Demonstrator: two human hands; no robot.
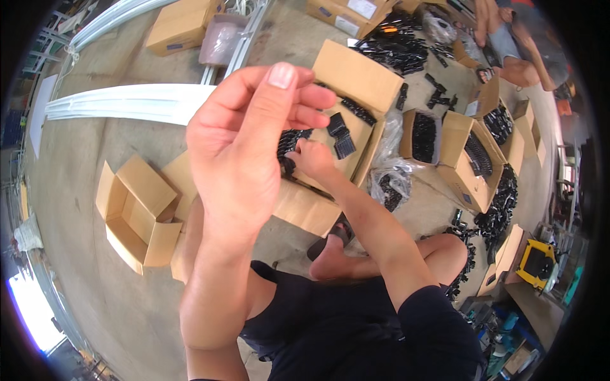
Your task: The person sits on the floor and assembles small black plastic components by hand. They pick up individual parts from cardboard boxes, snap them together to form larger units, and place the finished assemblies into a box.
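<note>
My left hand [238, 149] is raised close to the camera, above the open cardboard box [361, 73] in front of me. Its fingers curl in and the thumb lies against the index finger; anything between them is hidden. Lower down, my right hand [313, 159] reaches into the box with its fingers closed, next to a heap of small black plastic parts [293, 138]. What its fingertips grip does not show. A joined set of flat black parts [342, 136] lies on cardboard inside the box, and a row of more black parts [359, 111] lies behind it. My left hand covers part of the box.
An opened cardboard box [136, 219] stands at left. White long profiles [127, 103] extend from the left. At right are boxes of black parts [467, 165], clear plastic bags [394, 178] and loose piles [502, 203]. Another person [518, 47] sits at the far right.
</note>
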